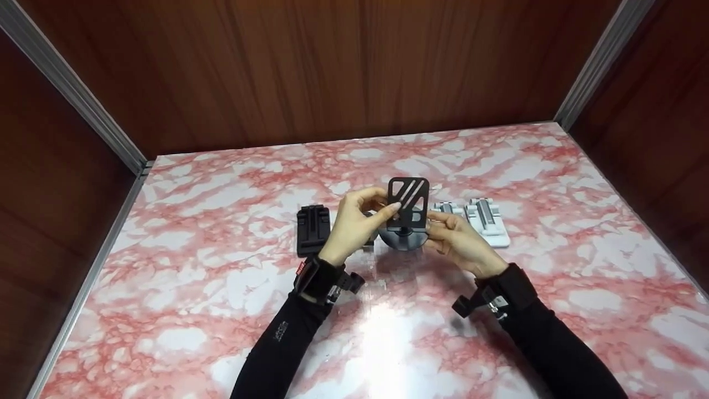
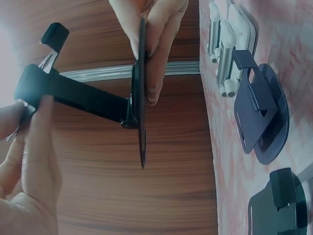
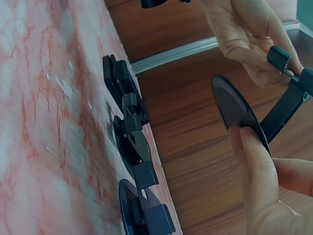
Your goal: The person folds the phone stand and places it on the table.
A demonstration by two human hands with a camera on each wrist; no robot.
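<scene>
A black folding phone stand (image 1: 408, 204), with a slotted top plate and a round base (image 1: 403, 240), is held up above the marbled table. My left hand (image 1: 353, 224) pinches the top plate by its left edge, thumb on the front. From the right, my right hand (image 1: 461, 239) grips the rim of the round base; the right wrist view shows fingers on its underside (image 3: 229, 100). Side on in the left wrist view, the stand's arm (image 2: 90, 95) joins the plate to the disc. Both hands partly hide the stands behind them.
Left of the hands lies a black folded stand (image 1: 313, 231). White folded stands (image 1: 488, 220) are behind the right hand. The left wrist view shows a dark grey round-based stand (image 2: 257, 110) beside them. Brown wood-grain panels (image 1: 354, 72) enclose the table's back and sides.
</scene>
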